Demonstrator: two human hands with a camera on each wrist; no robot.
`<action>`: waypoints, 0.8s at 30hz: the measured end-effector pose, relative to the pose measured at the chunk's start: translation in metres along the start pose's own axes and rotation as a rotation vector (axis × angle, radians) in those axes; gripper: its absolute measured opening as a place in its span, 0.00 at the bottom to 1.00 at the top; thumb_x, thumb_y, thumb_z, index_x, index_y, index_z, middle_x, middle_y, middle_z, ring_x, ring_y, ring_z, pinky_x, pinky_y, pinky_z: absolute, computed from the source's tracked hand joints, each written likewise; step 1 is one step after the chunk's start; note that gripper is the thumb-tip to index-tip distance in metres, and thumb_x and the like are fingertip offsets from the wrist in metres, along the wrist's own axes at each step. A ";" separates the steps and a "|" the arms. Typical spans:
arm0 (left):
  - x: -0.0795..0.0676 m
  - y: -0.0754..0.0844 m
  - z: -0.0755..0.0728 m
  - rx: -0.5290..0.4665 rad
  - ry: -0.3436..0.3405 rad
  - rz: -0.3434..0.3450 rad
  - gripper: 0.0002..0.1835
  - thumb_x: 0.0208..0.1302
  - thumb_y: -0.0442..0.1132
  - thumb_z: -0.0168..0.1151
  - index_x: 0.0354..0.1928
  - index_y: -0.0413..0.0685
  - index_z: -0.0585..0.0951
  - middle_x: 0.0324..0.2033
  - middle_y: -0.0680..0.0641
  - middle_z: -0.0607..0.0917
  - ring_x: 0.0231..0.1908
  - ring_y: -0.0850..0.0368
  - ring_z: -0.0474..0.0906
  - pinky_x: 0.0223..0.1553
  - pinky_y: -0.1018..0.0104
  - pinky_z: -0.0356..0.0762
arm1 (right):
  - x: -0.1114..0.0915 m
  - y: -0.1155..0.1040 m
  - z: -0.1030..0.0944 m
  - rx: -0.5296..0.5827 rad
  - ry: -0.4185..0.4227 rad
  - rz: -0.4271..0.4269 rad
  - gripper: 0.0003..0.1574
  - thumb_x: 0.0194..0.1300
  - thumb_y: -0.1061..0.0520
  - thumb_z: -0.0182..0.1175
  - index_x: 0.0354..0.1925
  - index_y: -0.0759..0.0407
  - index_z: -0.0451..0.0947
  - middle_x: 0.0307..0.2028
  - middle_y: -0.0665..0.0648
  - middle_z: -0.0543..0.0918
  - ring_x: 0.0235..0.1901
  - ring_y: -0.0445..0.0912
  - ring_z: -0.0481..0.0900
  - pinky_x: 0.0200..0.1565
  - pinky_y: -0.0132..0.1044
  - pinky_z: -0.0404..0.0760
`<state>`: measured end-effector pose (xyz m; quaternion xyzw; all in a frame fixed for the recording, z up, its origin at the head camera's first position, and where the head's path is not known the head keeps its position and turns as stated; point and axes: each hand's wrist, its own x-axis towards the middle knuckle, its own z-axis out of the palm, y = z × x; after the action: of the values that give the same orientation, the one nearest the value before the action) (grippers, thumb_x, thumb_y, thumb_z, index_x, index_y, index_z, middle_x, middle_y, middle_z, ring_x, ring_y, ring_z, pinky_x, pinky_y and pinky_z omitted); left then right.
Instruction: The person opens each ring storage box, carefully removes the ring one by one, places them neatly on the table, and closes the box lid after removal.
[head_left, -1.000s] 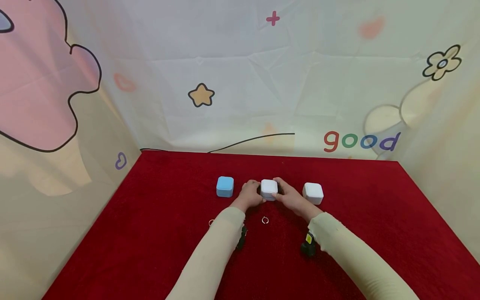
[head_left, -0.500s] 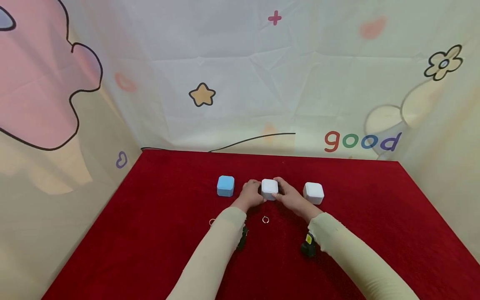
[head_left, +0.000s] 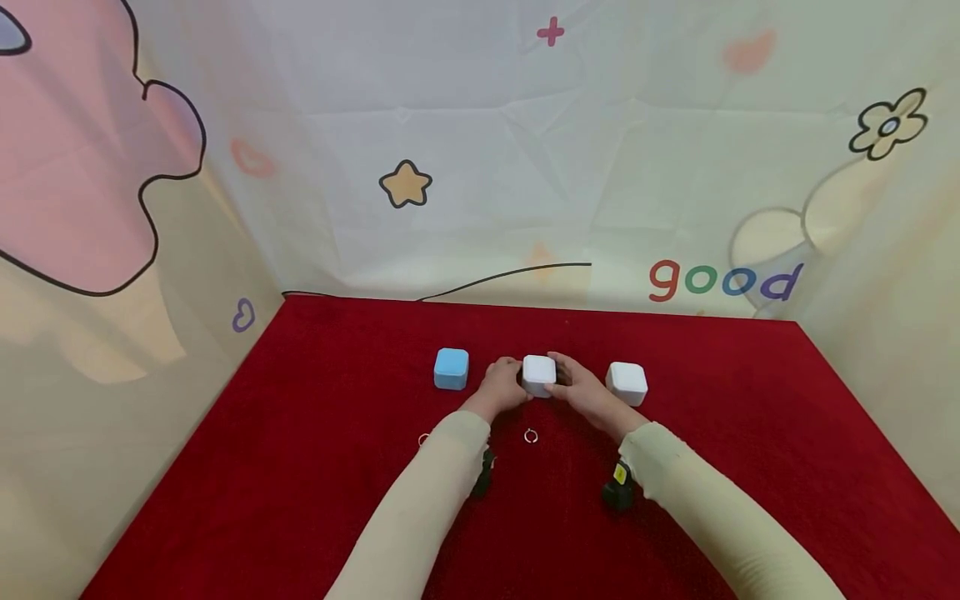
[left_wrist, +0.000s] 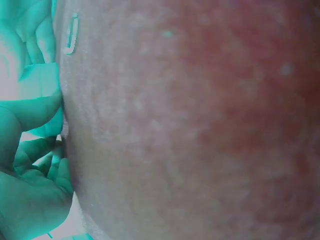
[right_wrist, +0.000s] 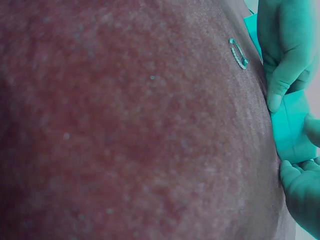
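Observation:
Between both hands, in the middle of the red cloth, is a small white jewelry box [head_left: 538,375] with rounded corners. My left hand [head_left: 501,389] grips its left side, the thumb at the near face. From the right, my right hand [head_left: 588,393] holds it with the thumb in front and the fingers curled behind. A seam runs round this box [right_wrist: 291,125] in the right wrist view, where all colours look greenish. Nearer me, on the cloth, lies a small hoop [head_left: 531,436]; the left wrist view shows this hoop [left_wrist: 73,34] with a beaded side.
To the left of the hands stands a light blue box [head_left: 451,369], and to the right another white box [head_left: 627,383]. A second hoop [head_left: 423,439] is partly covered by the left sleeve. A printed curtain [head_left: 480,167] rises behind the red cloth [head_left: 337,400].
The whole scene sits slightly higher in the head view. Both hands keep their hold on the white jewelry box, with hardly any motion.

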<state>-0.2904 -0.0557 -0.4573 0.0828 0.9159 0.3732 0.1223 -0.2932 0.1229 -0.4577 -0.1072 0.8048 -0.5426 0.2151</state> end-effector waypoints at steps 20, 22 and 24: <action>-0.005 0.001 -0.016 -0.104 -0.065 -0.006 0.35 0.67 0.34 0.66 0.75 0.36 0.67 0.71 0.37 0.74 0.70 0.42 0.71 0.73 0.47 0.70 | -0.013 -0.005 0.001 -0.034 0.071 -0.003 0.42 0.76 0.62 0.55 0.77 0.73 0.49 0.75 0.76 0.61 0.74 0.68 0.63 0.73 0.59 0.68; -0.007 0.002 -0.018 -0.110 -0.069 -0.009 0.35 0.68 0.35 0.65 0.75 0.36 0.66 0.72 0.36 0.73 0.71 0.42 0.70 0.73 0.47 0.69 | -0.015 -0.005 0.000 -0.035 0.077 -0.009 0.41 0.75 0.61 0.56 0.77 0.73 0.51 0.74 0.76 0.62 0.74 0.68 0.65 0.73 0.58 0.69; -0.009 0.004 -0.019 -0.110 -0.071 -0.012 0.35 0.69 0.35 0.64 0.75 0.36 0.65 0.72 0.36 0.73 0.71 0.42 0.70 0.74 0.48 0.69 | -0.019 -0.006 -0.002 -0.034 0.086 -0.013 0.40 0.74 0.60 0.57 0.76 0.73 0.54 0.73 0.77 0.64 0.72 0.68 0.67 0.72 0.57 0.71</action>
<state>-0.2866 -0.0677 -0.4401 0.0836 0.8895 0.4191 0.1614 -0.2781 0.1297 -0.4468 -0.0926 0.8216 -0.5345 0.1751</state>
